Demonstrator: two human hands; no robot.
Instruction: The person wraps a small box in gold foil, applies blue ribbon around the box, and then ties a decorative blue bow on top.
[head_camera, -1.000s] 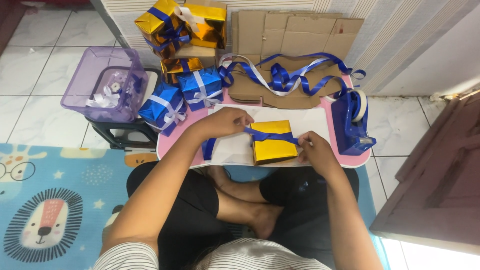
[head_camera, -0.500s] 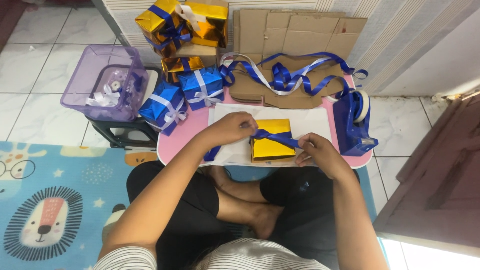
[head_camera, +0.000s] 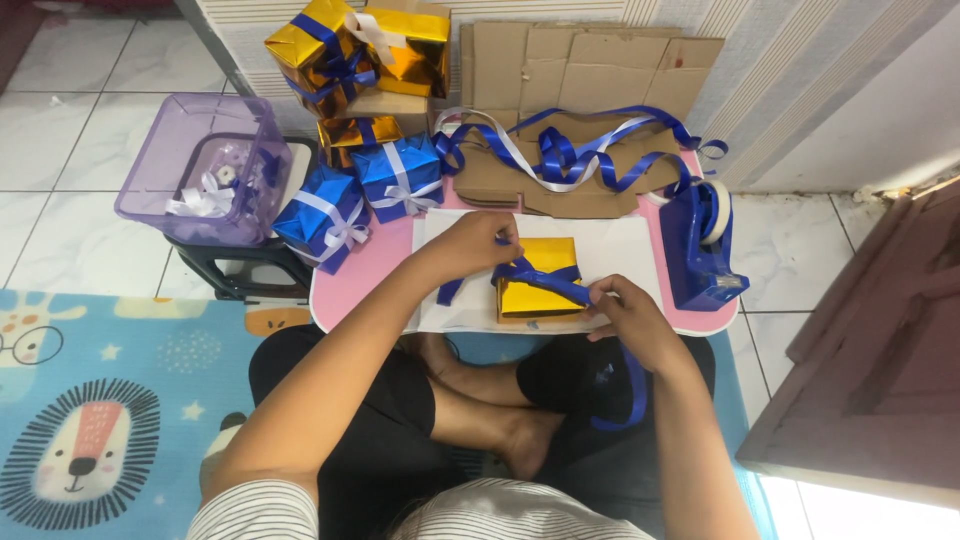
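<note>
**Ribbon drawn tighter across the gold box**

The left hand (head_camera: 470, 243) is closed on one end of the blue ribbon (head_camera: 535, 275), pinched at the far left corner of the gold gift box (head_camera: 535, 290). The right hand (head_camera: 625, 320) is closed on the other end, at the near right corner of the box, with the spare length left hanging over the near edge of the pink table (head_camera: 350, 270) toward the lap. The box is kept on the white sheet (head_camera: 620, 250) in the middle of the table.

Compared with a second ago, the box has been turned slightly and the ribbon has been pulled from a loose lie into a taut diagonal band, so the wrapping of the ribbon is judged to be under way, not finished.

Open room is found on the white sheet to the right of the box. The right edge is occupied by a blue tape dispenser (head_camera: 700, 250), the far edge by loose ribbon on flattened cardboard (head_camera: 590, 70), and the far left corner by wrapped blue gift boxes (head_camera: 360, 195).
</note>
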